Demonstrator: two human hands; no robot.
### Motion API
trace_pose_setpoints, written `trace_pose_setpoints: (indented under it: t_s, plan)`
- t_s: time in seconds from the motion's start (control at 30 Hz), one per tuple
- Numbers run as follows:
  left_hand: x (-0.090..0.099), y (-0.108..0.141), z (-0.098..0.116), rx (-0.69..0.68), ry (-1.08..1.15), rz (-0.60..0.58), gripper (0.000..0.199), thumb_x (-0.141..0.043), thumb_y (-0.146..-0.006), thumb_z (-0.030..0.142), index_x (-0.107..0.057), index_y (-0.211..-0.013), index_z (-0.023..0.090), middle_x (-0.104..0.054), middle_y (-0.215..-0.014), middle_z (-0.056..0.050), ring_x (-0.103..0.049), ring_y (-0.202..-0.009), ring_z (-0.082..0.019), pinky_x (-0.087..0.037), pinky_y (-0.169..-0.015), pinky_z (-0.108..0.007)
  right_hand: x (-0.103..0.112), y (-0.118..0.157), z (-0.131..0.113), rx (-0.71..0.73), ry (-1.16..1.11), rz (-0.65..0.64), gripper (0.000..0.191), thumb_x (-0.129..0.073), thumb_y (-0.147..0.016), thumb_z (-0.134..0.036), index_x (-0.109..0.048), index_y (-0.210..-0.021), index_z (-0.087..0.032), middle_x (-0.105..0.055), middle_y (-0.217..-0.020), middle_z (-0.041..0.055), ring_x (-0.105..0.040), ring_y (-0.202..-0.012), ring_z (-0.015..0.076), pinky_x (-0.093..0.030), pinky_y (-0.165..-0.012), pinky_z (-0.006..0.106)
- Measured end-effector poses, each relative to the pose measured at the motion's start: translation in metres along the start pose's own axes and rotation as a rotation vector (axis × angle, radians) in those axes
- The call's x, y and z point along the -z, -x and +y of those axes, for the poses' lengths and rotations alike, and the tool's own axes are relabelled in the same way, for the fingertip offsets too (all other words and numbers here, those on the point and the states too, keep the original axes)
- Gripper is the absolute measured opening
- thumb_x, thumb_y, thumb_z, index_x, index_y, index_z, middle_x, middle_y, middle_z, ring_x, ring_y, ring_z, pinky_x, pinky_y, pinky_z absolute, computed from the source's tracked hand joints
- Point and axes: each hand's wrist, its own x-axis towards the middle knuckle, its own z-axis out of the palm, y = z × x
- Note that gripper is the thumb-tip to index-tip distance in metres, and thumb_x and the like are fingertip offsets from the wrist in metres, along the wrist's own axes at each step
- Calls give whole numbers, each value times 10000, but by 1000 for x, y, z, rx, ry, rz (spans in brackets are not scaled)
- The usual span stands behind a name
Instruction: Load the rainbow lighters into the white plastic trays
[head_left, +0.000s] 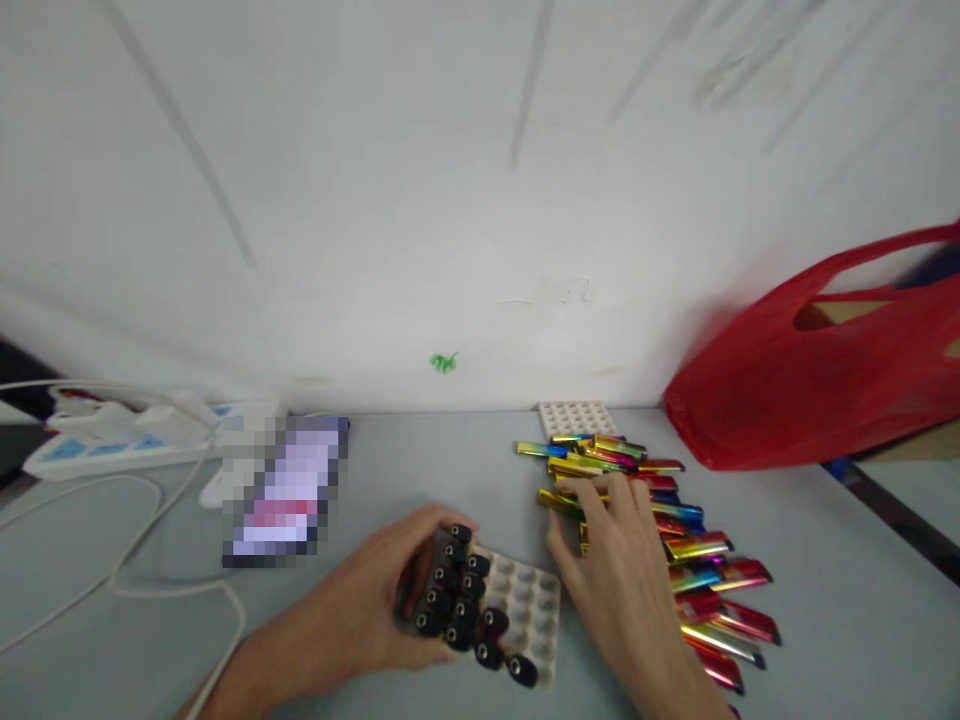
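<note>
Left hand (379, 600): fingers curled round the left end of a white tray (541, 605) and the black-topped pieces (458, 634) standing there. The tray sits at the near middle of the tabletop (450, 460); its right portion shows bare wells.

Right hand (619, 555): fingers bent over the heap of shiny foil-coloured pieces (697, 547), right of the tray. Thumb and forefinger stand on either side of a gold piece (556, 503) at the heap's left edge — whether they pinch it cannot be told. A second white tray (577, 414) lies behind the heap, near the wall (375, 200).

Assessment: the step in hand appears to be taking a single piece from the heap. It would be done best by gripping the gold piece at its protruding end and drawing it left, away from its overlapping neighbours. The left hand should hold the tray level, with light pressure, since the outer black-topped pieces lean and could tip.

Markings: no brand or label legible. The phone (292, 480) is pixelated; the blue patches on the power strip (165, 455) yield no readable text. The red bag (840, 370) displays no visible print. A green mark (443, 363) on the wall forms no readable letters.
</note>
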Motion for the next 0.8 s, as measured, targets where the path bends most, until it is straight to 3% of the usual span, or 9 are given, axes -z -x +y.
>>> trace_pose_setpoints:
  t_s: [0.2,0.4,0.6,0.8]
  plan:
    - [0,0,1,-6,-49,8,759,-1012,-783,239,-648,-1441,340,-770,-1117,21,-768,-946,-247,-564,-760,-286,-10,4,9,24,96,4,219,-755,-1015,-89,-767,-1192,-218,-680,-1203,177,-620,-1082,419,-541,-920,579]
    - [0,-1,8,1,-28,-2,688,-996,-824,291,-653,-1420,323,-771,-1097,20,-769,-913,-233,-558,-740,-280,-7,-1,6,135,8,-32,131,-707,-1128,-151,-737,-1137,-278,-764,-1303,118,-672,-1182,367,-498,-915,485]
    - [0,-2,7,-22,-49,9,719,-998,-814,291,-636,-1433,324,-781,-1110,14,-776,-933,-249,-557,-742,-288,7,3,-8,137,-50,-179,366,-652,-1015,-46,-725,-1318,-237,-656,-1493,195,-587,-1336,437,-501,-1048,621]
    - [1,-1,5,-7,-64,5,699,-1011,-801,307,-656,-1403,322,-775,-1122,6,-765,-936,-261,-568,-751,-298,1,3,0,110,73,-226,268,-739,-1010,-75,-761,-1217,-243,-680,-1295,177,-632,-1132,412,-522,-909,561]
